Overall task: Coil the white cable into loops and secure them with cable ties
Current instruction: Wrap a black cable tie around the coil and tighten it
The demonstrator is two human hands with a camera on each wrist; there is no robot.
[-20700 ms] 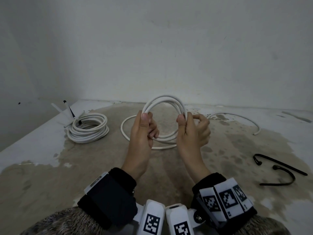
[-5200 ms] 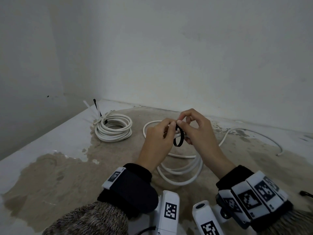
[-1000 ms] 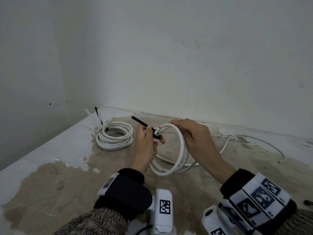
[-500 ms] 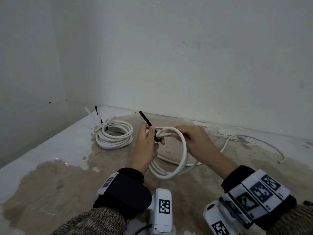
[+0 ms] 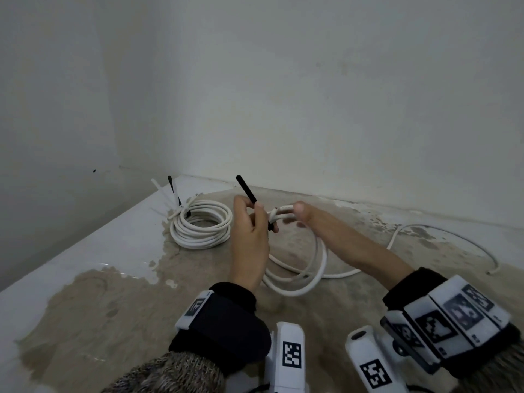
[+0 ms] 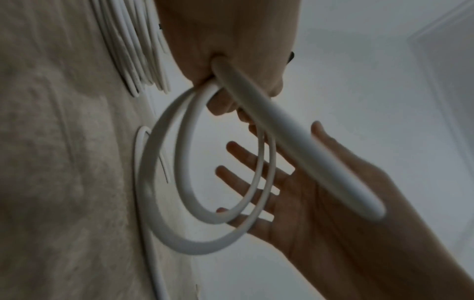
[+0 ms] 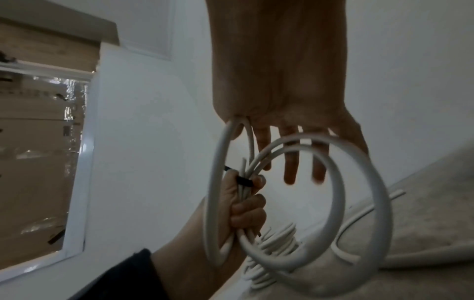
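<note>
My left hand (image 5: 252,214) grips the top of the white cable coil (image 5: 312,279) and holds it upright above the stained surface. A black cable tie (image 5: 246,191) is wrapped round the bundle at my left fingers; its tail sticks up and to the left. The right wrist view shows the tie's band (image 7: 243,181) across the strands in my left hand (image 7: 246,199). My right hand (image 5: 297,217) is beside the coil's top with its fingers (image 7: 290,174) straight. In the left wrist view the open palm (image 6: 295,192) lies behind the loops (image 6: 164,203).
A finished white coil (image 5: 201,225) lies at the back left, with white and black tie tails (image 5: 173,191) sticking up. The loose end of the held cable (image 5: 425,231) trails right across the surface. A wall stands close behind, and another on the left.
My right hand has let go of the coil's top and spread its fingers. My left hand keeps its hold, and the tie's tail now points more upright.
</note>
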